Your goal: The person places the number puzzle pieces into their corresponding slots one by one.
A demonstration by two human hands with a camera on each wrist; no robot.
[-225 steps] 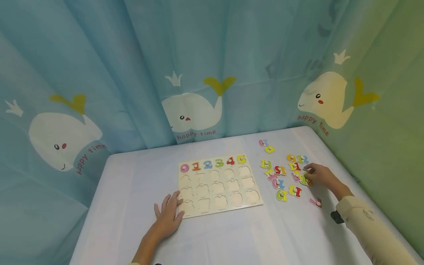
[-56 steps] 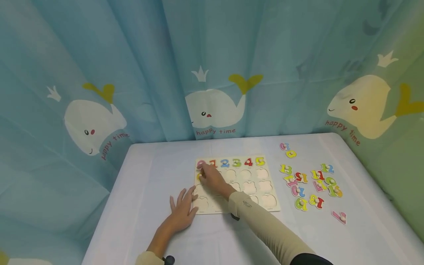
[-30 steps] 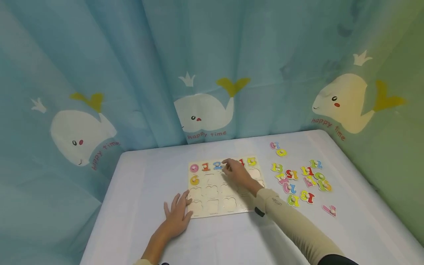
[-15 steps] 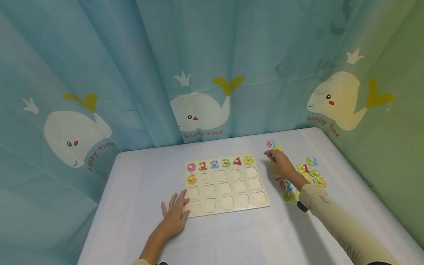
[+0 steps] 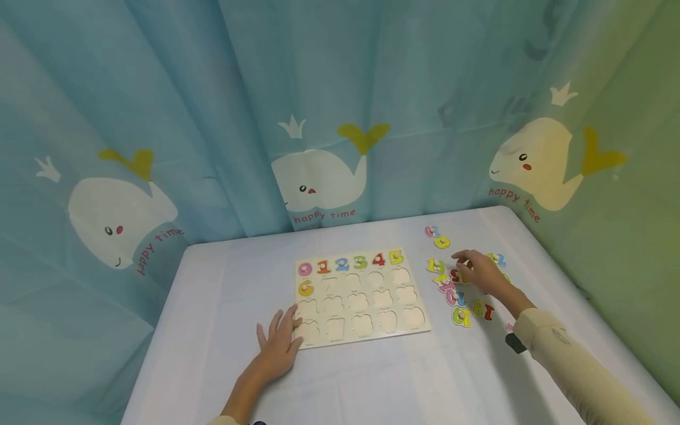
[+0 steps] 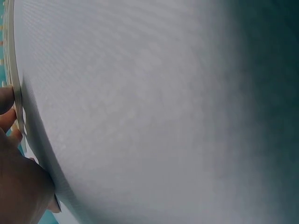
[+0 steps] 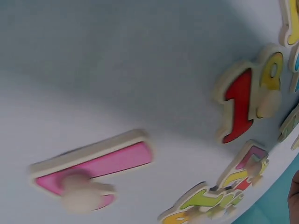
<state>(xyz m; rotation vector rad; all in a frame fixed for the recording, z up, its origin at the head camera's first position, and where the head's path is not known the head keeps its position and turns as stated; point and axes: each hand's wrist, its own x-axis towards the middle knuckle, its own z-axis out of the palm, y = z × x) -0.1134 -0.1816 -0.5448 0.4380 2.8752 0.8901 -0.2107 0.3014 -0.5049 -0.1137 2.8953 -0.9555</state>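
My left hand (image 5: 277,348) rests its fingertips on the left edge of a wooden number puzzle board (image 5: 366,339); in the left wrist view, the fingers (image 6: 6,100) touch the board's side. Numbers 0 to 5 fill its top row, and an orange 6 (image 5: 306,288) sits below the 0. To the right, my right hand (image 5: 486,276) hovers over loose number pieces, fingers slightly bent and nothing seen in them. Under its fingertips lies a 15 piece (image 5: 457,275), partly covered. The right wrist view shows a pink 7 (image 7: 124,161) and an 18 (image 7: 240,107), both knobbed.
Left of the hand lie a 13 (image 5: 435,266), a 19 (image 5: 461,317) and other pieces; a 10 (image 5: 432,231) and a yellow 0-like piece (image 5: 441,242) lie farther back. Several pieces are partly hidden beneath my right hand. A curtain (image 5: 239,177) stands behind the table (image 5: 340,389).
My right hand brought the orange 6 from the loose pieces to the board, let it go in the second row, and moved back right over the pieces. The left hand stays at the board.
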